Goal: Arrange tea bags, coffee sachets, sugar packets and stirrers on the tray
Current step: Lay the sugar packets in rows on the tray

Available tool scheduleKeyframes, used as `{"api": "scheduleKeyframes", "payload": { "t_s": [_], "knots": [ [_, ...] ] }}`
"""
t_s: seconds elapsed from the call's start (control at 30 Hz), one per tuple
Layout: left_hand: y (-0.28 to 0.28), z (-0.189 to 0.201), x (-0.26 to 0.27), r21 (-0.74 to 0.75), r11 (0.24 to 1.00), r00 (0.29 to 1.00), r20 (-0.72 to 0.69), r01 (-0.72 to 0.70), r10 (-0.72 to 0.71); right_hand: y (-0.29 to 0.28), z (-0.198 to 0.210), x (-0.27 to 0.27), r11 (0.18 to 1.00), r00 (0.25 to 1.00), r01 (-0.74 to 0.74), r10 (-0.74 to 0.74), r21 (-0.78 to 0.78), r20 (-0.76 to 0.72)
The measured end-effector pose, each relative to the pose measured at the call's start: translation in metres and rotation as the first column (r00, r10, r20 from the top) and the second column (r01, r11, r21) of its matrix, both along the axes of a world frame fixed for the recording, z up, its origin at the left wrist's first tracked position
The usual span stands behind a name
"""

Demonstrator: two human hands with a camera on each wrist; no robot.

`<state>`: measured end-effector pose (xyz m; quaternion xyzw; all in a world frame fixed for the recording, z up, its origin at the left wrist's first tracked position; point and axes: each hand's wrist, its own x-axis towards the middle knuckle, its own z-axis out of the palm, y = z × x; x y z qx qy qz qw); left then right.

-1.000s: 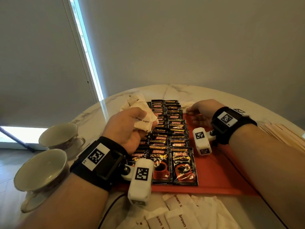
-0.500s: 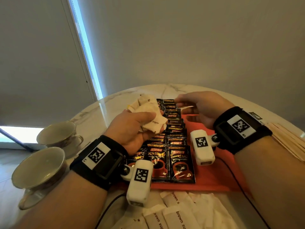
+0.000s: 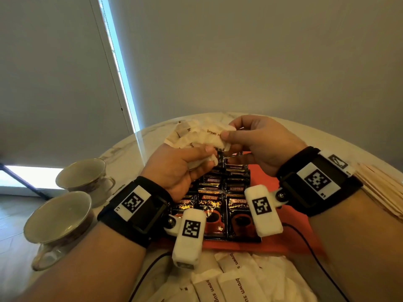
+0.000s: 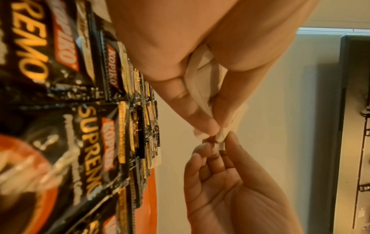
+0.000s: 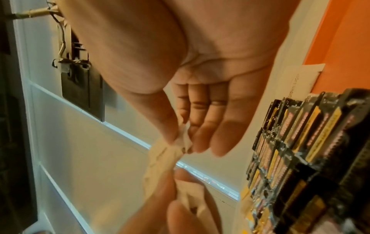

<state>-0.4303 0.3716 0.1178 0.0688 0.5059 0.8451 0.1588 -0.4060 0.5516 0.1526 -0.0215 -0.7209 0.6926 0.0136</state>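
Note:
My left hand point(image 3: 196, 158) grips a bunch of white brown-sugar packets point(image 3: 202, 136) above the far end of the orange tray point(image 3: 292, 243). My right hand point(image 3: 231, 136) pinches the end of one packet in that bunch between thumb and forefinger; its other fingers are relaxed. The pinch shows in the left wrist view point(image 4: 218, 142) and in the right wrist view point(image 5: 184, 139). Black Kopiko coffee sachets point(image 3: 212, 205) lie in overlapping rows on the tray's left half. One sugar packet point(image 5: 302, 77) lies on the tray beyond the sachets. Wooden stirrers point(image 3: 383, 192) are stacked on the table at the right.
Two empty teacups point(image 3: 58, 216) on saucers stand at the table's left edge. More brown-sugar packets point(image 3: 237, 282) lie loose on the marble table in front of the tray. The tray's right half is bare orange. A wall and window blind stand behind.
My right hand left the far end of the tray, rose and came left to the bunch, and now pinches a packet. My left hand lifted the bunch slightly.

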Motion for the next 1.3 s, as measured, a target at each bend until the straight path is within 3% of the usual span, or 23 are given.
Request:
{"api": "scheduleKeyframes", "payload": {
  "t_s": [0.1, 0.23, 0.43, 0.67, 0.83, 0.97, 1.07, 1.2, 1.3],
  "knots": [
    [0.0, -0.002, -0.001, 0.011, 1.0, 1.0, 0.02, -0.016, 0.015, -0.004, -0.006, 0.0, 0.996, 0.997, -0.068, 0.07, 0.061, -0.033],
    [-0.002, -0.002, -0.003, 0.023, 1.0, 0.999, 0.035, -0.019, 0.018, -0.004, -0.007, -0.001, 0.987, 0.994, -0.055, 0.068, 0.152, -0.084],
    [-0.002, -0.005, -0.008, -0.009, 0.996, 0.995, 0.043, -0.094, 0.095, -0.003, -0.006, 0.002, 0.98, 0.996, -0.067, 0.077, 0.188, -0.047],
    [0.0, -0.006, -0.01, 0.048, 0.987, 0.985, 0.076, -0.156, 0.152, 0.005, -0.004, -0.003, 0.989, 0.999, 0.042, -0.044, 0.14, 0.009],
    [0.004, -0.009, -0.009, 0.055, 0.985, 0.984, 0.074, -0.164, 0.16, 0.001, -0.009, -0.004, 0.996, 0.999, 0.015, -0.018, 0.084, 0.031],
    [0.002, -0.009, -0.012, 0.064, 0.979, 0.976, 0.111, -0.193, 0.186, 0.027, -0.007, -0.019, 0.972, 0.973, 0.23, -0.232, -0.055, -0.021],
    [0.0, -0.008, -0.013, 0.073, 0.976, 0.974, 0.115, -0.205, 0.196, 0.065, -0.017, -0.039, 0.894, 0.908, 0.419, -0.413, -0.158, 0.072],
    [-0.001, -0.008, -0.015, 0.049, 0.977, 0.973, 0.117, -0.205, 0.198, 0.1, -0.046, -0.055, 0.892, 0.838, 0.436, -0.451, 0.122, 0.306],
    [-0.002, -0.008, -0.016, 0.039, 0.977, 0.971, 0.121, -0.21, 0.204, 0.111, -0.056, -0.061, 0.878, 0.821, 0.361, -0.459, 0.314, 0.339]
  ]
}}
